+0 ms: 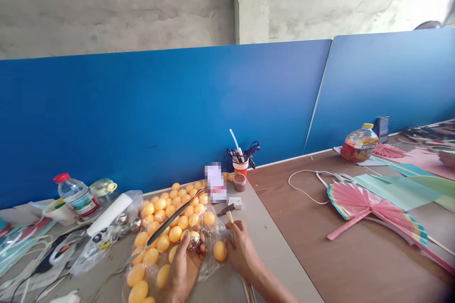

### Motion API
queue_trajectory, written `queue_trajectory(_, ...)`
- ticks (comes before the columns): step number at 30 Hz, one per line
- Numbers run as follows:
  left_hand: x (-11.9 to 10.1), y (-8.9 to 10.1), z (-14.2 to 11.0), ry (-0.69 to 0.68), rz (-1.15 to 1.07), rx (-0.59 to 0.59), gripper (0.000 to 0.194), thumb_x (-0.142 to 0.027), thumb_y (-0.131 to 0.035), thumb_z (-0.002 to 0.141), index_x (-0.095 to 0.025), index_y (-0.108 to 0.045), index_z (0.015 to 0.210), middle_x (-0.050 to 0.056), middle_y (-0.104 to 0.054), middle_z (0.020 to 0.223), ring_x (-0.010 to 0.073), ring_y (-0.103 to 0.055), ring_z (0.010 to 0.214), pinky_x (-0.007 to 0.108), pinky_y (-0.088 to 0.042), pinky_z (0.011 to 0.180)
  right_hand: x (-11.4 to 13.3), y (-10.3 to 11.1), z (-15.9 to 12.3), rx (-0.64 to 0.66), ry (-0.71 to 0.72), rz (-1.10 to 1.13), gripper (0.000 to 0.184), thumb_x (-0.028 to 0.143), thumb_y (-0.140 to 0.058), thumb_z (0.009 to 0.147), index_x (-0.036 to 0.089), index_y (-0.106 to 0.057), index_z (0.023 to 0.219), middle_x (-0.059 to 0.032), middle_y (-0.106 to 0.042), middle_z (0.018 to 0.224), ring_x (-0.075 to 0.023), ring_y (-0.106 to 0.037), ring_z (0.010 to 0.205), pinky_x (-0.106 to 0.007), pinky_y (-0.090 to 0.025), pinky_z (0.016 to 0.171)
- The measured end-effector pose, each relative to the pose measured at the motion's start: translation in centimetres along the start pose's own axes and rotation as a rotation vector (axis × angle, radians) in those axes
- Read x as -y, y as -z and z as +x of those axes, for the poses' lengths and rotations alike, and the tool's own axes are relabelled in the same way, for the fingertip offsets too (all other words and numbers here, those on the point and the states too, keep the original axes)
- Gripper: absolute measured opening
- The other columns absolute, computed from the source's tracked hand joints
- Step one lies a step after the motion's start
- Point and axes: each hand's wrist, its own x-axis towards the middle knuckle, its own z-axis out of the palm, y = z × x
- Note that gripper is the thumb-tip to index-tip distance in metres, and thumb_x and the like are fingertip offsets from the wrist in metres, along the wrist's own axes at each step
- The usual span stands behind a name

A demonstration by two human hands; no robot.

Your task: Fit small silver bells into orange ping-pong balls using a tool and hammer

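My left hand (pixel 186 262) is curled around a small shiny silver ball (pixel 194 242), held between thumb and fingers. Many orange table-tennis balls (pixel 175 234) lie in clear plastic behind and beside it. My right hand (pixel 242 246) is closed around the wooden handle of what looks like a small hammer (pixel 230 217), its dark head pointing away from me; the fingers cover much of the handle. Just left of that hand rests a single orange ball (pixel 219 251) on clear plastic. A long, narrow dark strip (pixel 174 217) lies slantwise across the orange balls.
A paper cup (pixel 241 166) with cables and a small round tub (pixel 239 182) stand near the blue partition (pixel 159 118). At left are a red-capped bottle (pixel 76 196), a white roll (pixel 109 214) and plastic bags. Pink paper fans (pixel 377 213) and a yellow-capped jug (pixel 359 143) lie right.
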Motion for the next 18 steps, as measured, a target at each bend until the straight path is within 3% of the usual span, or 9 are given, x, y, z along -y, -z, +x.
queue_trajectory(5, 0.1, 0.0, 0.0, -0.010, -0.009, 0.026, 0.026, -0.025, -0.088, 0.065, -0.014, -0.072, 0.082, 0.005, -0.070, 0.070, 0.0154, -0.059, 0.056, 0.028, -0.053, 0.056, 1.3, 1.6, 0.1, -0.174, 0.216, -0.021, 0.042, 0.003, -0.052, 0.075, 0.019, -0.067, 0.110, -0.0151, -0.063, 0.120, -0.0296, -0.062, 0.111, -0.046, -0.052, 0.096)
queue_trajectory(7, 0.2, 0.2, 0.1, 0.000, -0.012, 0.014, 0.024, -0.028, -0.086, 0.068, -0.014, -0.071, 0.081, 0.005, -0.069, 0.070, 0.0151, -0.058, 0.056, 0.028, -0.052, 0.055, 2.6, 2.6, -0.1, -0.083, 0.308, 0.077, 0.033, 0.004, -0.049, 0.082, 0.019, -0.066, 0.105, -0.0129, -0.067, 0.109, -0.0255, -0.065, 0.103, -0.039, -0.054, 0.090)
queue_trajectory(9, 0.2, 0.4, 0.2, -0.011, 0.006, 0.020, 0.024, -0.031, -0.084, 0.070, -0.014, -0.070, 0.081, 0.005, -0.068, 0.070, 0.0150, -0.058, 0.057, 0.028, -0.052, 0.056, 4.0, 3.2, -0.7, 0.091, 0.356, 0.138, 0.026, 0.008, -0.046, 0.089, 0.019, -0.067, 0.098, -0.0097, -0.070, 0.094, -0.0216, -0.067, 0.088, -0.032, -0.054, 0.080)
queue_trajectory(14, -0.1, 0.7, 0.4, -0.230, 0.062, 0.018, 0.032, -0.037, -0.085, 0.066, -0.016, -0.069, 0.084, 0.002, -0.067, 0.072, 0.0152, -0.058, 0.060, 0.028, -0.051, 0.057, 6.2, 2.7, -2.9, 0.460, 0.507, 0.072, 0.017, 0.014, -0.052, 0.087, 0.020, -0.068, 0.086, -0.0062, -0.071, 0.085, -0.0196, -0.065, 0.078, -0.029, -0.050, 0.074)
queue_trajectory(16, -0.2, 0.6, 0.3, -0.301, 0.080, -0.017, 0.035, -0.039, -0.086, 0.063, -0.017, -0.069, 0.084, 0.001, -0.066, 0.071, 0.0148, -0.056, 0.060, 0.027, -0.049, 0.055, 6.3, 2.4, -3.3, 0.491, 0.547, 0.007, 0.015, 0.014, -0.054, 0.086, 0.020, -0.067, 0.082, -0.0055, -0.071, 0.083, -0.0193, -0.063, 0.077, -0.030, -0.049, 0.076)
queue_trajectory(18, -0.3, 0.4, 0.3, -0.348, 0.097, -0.075, 0.036, -0.041, -0.086, 0.060, -0.017, -0.068, 0.080, 0.001, -0.063, 0.069, 0.0148, -0.055, 0.060, 0.027, -0.048, 0.056, 6.1, 2.2, -3.3, 0.440, 0.551, -0.070, 0.016, 0.015, -0.054, 0.089, 0.020, -0.068, 0.083, -0.0063, -0.070, 0.085, -0.0203, -0.062, 0.080, -0.033, -0.048, 0.079)
